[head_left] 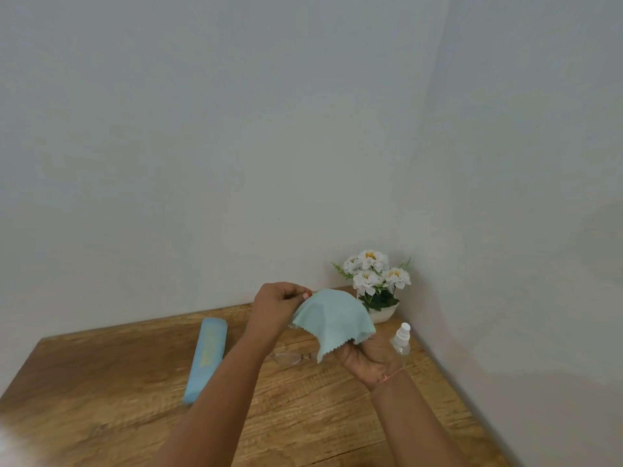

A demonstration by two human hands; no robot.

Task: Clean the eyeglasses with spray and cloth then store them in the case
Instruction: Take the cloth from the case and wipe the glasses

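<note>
1. Above the worktop (pixel 101 382), toward its far right corner: cloth (pixel 332 315), pale blue, zigzag-edged, held up between 2 hands.
2. Left grip (pixel 281 303): thumb and fingertips pinch the cloth's upper edge; the forearm reaches up and across.
3. Right grip (pixel 367 357): palm up beneath the cloth, which drapes over its fingers; their curl is hidden, so I cannot tell.
4. Eyeglasses (pixel 291 358): flat on the worktop beneath the hands, untouched. Case (pixel 206 358) lies to their left; spray bottle (pixel 401 338) stands at right.
5. Step, judged: readying the cloth. Next calls for lifting the eyeglasses and wiping the lenses.
</note>
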